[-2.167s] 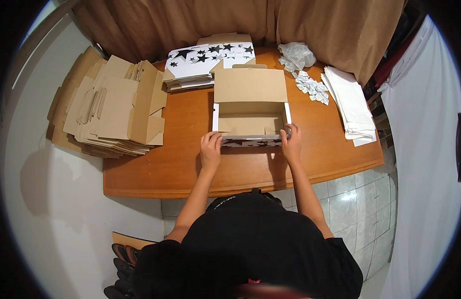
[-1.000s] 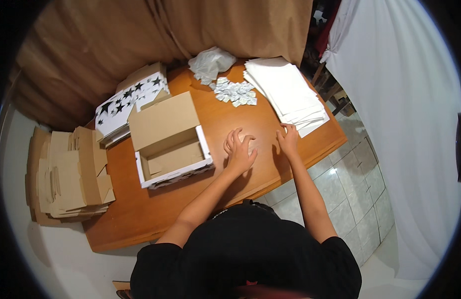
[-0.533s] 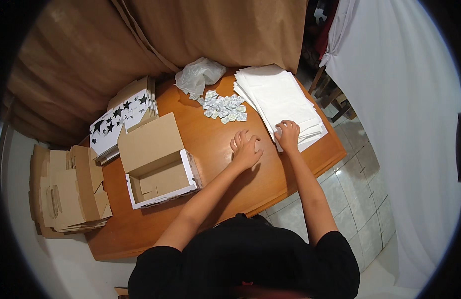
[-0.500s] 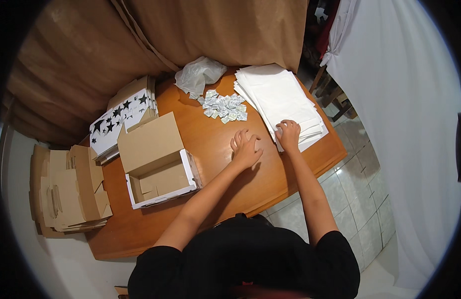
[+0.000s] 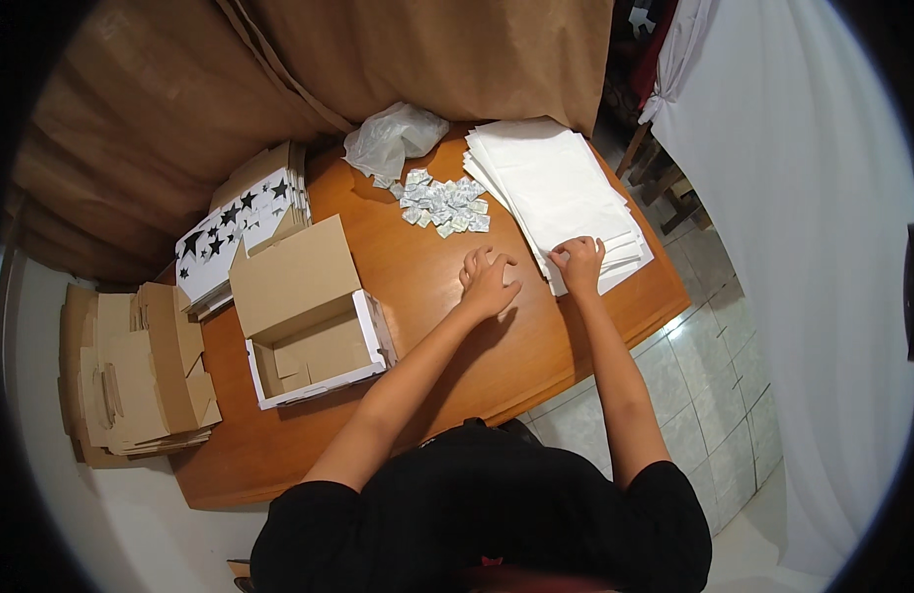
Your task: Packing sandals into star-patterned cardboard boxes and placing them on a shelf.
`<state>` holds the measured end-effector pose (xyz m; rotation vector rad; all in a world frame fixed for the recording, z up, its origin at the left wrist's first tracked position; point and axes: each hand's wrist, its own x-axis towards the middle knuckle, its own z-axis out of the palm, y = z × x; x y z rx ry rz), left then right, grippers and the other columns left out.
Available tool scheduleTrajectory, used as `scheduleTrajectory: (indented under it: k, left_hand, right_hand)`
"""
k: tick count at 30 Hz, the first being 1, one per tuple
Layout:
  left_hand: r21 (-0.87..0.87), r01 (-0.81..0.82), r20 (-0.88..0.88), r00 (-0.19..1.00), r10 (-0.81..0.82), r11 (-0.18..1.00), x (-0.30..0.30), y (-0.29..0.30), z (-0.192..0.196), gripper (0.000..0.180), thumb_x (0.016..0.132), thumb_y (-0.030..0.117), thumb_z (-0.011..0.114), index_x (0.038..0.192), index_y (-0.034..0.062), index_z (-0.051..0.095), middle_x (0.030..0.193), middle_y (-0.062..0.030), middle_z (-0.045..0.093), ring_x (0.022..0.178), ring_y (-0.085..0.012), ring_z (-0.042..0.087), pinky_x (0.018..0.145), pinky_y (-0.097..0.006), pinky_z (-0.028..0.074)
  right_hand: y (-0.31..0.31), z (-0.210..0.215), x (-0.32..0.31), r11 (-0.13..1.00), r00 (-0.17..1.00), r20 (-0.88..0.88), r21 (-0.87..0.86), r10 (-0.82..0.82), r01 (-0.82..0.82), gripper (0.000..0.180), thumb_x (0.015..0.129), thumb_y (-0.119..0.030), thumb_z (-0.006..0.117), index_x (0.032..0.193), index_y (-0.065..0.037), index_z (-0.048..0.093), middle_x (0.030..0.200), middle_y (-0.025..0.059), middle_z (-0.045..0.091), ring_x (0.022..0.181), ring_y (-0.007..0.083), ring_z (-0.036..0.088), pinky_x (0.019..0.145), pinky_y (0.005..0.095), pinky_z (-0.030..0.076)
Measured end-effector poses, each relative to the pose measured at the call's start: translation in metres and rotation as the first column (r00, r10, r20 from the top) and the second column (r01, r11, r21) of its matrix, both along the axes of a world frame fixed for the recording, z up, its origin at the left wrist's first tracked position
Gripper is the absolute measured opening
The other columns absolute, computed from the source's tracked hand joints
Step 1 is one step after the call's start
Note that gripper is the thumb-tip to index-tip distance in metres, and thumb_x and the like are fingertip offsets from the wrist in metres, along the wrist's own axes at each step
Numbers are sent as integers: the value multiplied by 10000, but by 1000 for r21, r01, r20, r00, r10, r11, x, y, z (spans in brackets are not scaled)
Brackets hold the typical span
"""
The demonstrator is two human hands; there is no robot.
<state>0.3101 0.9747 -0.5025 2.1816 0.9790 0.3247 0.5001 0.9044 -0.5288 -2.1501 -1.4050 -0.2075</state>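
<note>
My left hand (image 5: 490, 287) is over the bare wood of the table, fingers bent and apart, with nothing in it. To its right, my right hand (image 5: 581, 267) is at the near edge of a stack of white paper sheets (image 5: 546, 178). Its thumb and forefinger come together in a pinch at the top sheet's near left corner, partly hidden by the fingers. Beyond my left hand lies a loose pile of small pale packets (image 5: 443, 203). An open cardboard box (image 5: 324, 361), brown inside with white outer walls, stands left of my left forearm, its lid raised.
A crumpled translucent plastic bag (image 5: 396, 133) sits at the back of the table (image 5: 427, 366). Flat boxes with black stars (image 5: 225, 232) are stacked at the far left. Folded brown cardboard (image 5: 131, 376) is piled nearer. A white curtain (image 5: 803, 247) hangs on the right.
My right hand has shifted slightly to the right, its fingers drawn closer together at the paper. My left hand has barely moved. The view has tilted a little.
</note>
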Motion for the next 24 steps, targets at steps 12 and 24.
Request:
scheduleTrajectory:
  k: [12, 24]
  left_hand:
    - [-753, 169, 357, 917, 179, 636, 14, 15, -18, 578, 755, 485, 627, 1114, 44, 526, 1166, -156, 461, 1095, -286, 436, 879, -430, 407]
    - [-775, -56, 285, 859, 426, 630, -40, 39, -2, 202, 805, 44, 550, 989, -38, 564, 837, -71, 604, 702, -151, 565, 624, -276, 461]
  right_hand:
    - [-14, 27, -23, 986, 943, -332, 151, -22, 77, 89, 763, -213, 653, 769, -125, 648, 818, 10, 649, 888, 216, 551, 929, 462, 290]
    - [-60, 73, -172, 874, 852, -199, 155, 484, -460, 89, 727, -187, 656, 753, -139, 586, 905, -59, 626, 965, 195, 536, 999, 575, 140]
